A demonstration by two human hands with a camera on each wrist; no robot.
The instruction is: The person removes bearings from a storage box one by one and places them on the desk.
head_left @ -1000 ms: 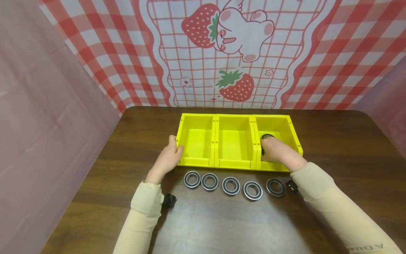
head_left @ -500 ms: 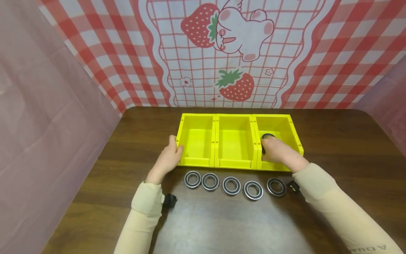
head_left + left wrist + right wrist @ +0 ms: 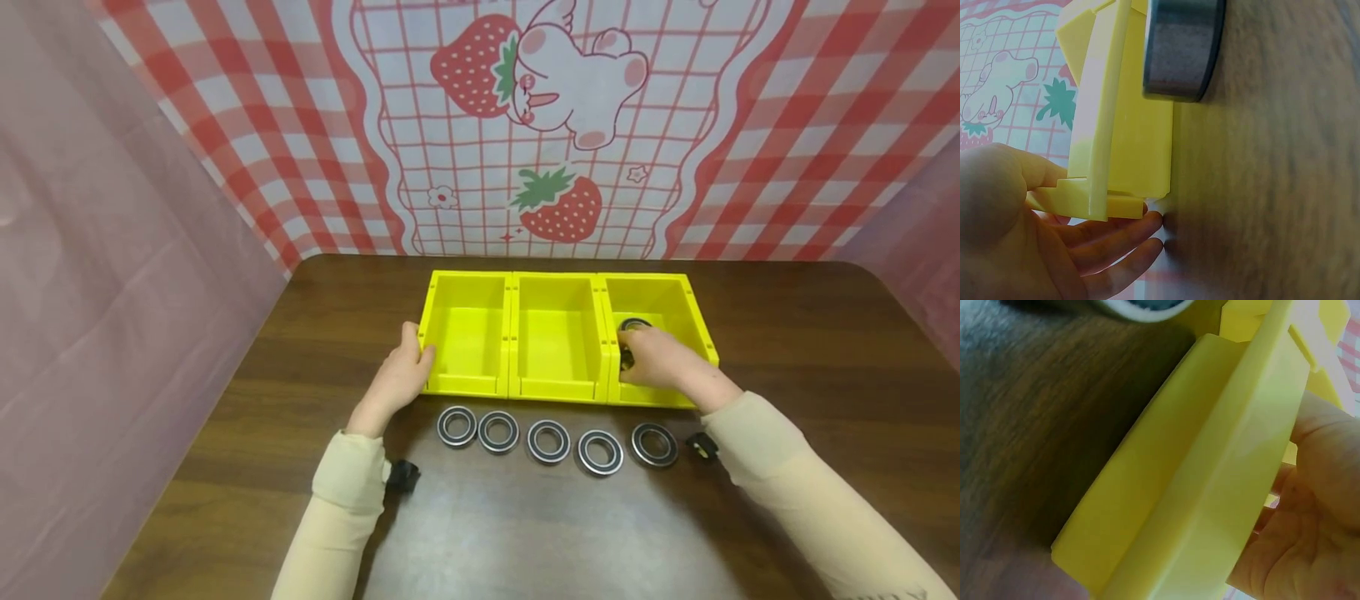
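My left hand point(image 3: 395, 375) grips the left side wall of the yellow bin row point(image 3: 512, 333). In the left wrist view the thumb lies over the rim and the fingers point(image 3: 1125, 247) are along the outside. My right hand point(image 3: 656, 357) reaches into the right-hand bin, its fingers curled at a ball bearing point(image 3: 636, 322) near the bin's left wall; the hand covers the bearing's middle. In the right wrist view the bin's front wall point(image 3: 1210, 481) hides the fingertips. Several more ball bearings point(image 3: 548, 442) lie flat in a loose row before the bins.
The bins stand on a dark wooden table point(image 3: 810, 350), near its back edge. Behind rises a red checked cloth point(image 3: 285, 125) with strawberries, and a pink cloth point(image 3: 112, 250) hangs at the left. Black wrist cameras point(image 3: 403, 476) sit close over the table.
The right forearm has shifted slightly to the right while the hand stays in the right-hand bin. The left hand keeps its hold; the bearings on the table lie as before.
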